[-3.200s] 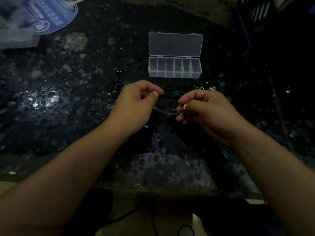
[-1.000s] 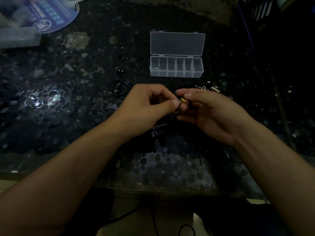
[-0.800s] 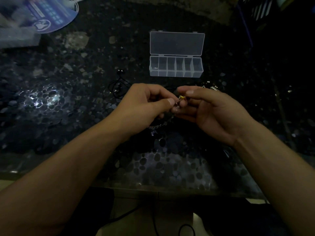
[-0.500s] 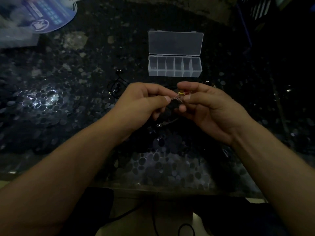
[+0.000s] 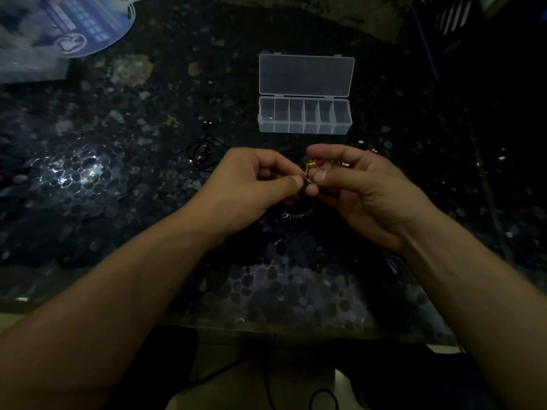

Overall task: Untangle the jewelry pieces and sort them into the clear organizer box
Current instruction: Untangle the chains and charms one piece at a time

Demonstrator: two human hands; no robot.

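My left hand (image 5: 251, 184) and my right hand (image 5: 364, 184) meet above the dark table, both pinching a thin silver chain (image 5: 299, 215) with a small gold piece (image 5: 310, 165) at the top. The chain's clasp end hangs below the fingers. The clear organizer box (image 5: 305, 116) lies open behind the hands, its lid flat at the back; a tiny item sits in its leftmost compartment. A black cord necklace (image 5: 202, 153) lies on the table left of the hands. More small metal pieces (image 5: 365, 147) peek out behind my right hand.
The table is a dark pebble-patterned surface (image 5: 88, 179) with glare spots. A blue round fan and plastic bag (image 5: 68, 28) lie at the far left corner. A dark crate (image 5: 444, 22) stands at the far right. The table's front edge runs below my forearms.
The hands have come together from holding the chain stretched apart. Now both pinch at one point, and the chain's free end dangles lower.
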